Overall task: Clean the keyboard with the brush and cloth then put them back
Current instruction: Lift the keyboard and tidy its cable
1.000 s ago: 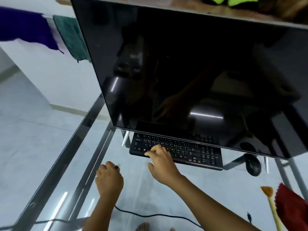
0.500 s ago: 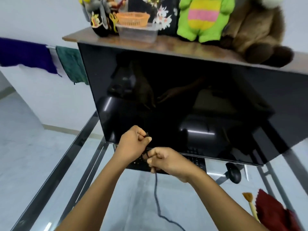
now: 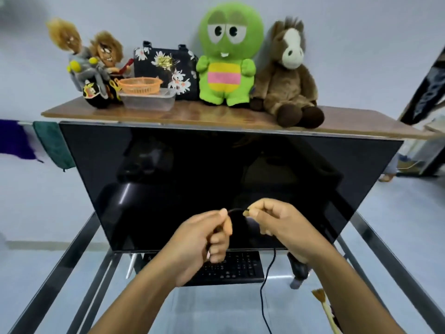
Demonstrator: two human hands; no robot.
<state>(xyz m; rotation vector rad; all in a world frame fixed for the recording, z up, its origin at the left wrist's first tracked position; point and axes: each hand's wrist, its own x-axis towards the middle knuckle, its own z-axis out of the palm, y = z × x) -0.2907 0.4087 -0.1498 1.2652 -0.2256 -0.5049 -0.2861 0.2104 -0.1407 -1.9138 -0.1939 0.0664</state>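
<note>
A black keyboard (image 3: 237, 267) lies on the glass table just below the monitor, partly hidden by my left hand. Both hands are raised in front of the screen and hold a thin black cable (image 3: 267, 280). My left hand (image 3: 204, 239) pinches one part of it between thumb and fingers. My right hand (image 3: 279, 222) pinches the cable's end, and the rest hangs down past the keyboard. A brush (image 3: 323, 307) with a pale handle and tan bristles lies on the glass at the lower right. The cloth is hidden by my right forearm.
A large dark monitor (image 3: 216, 179) stands close behind my hands. A black mouse (image 3: 298, 267) sits right of the keyboard. The wooden shelf (image 3: 192, 116) above holds plush toys, a bag and plastic tubs. The glass table (image 3: 134, 297) has metal frame bars on both sides.
My hands left the keyboard and table, came together on the cable and rose in front of the screen. The camera tilted up, so the shelf and toys came into view.
</note>
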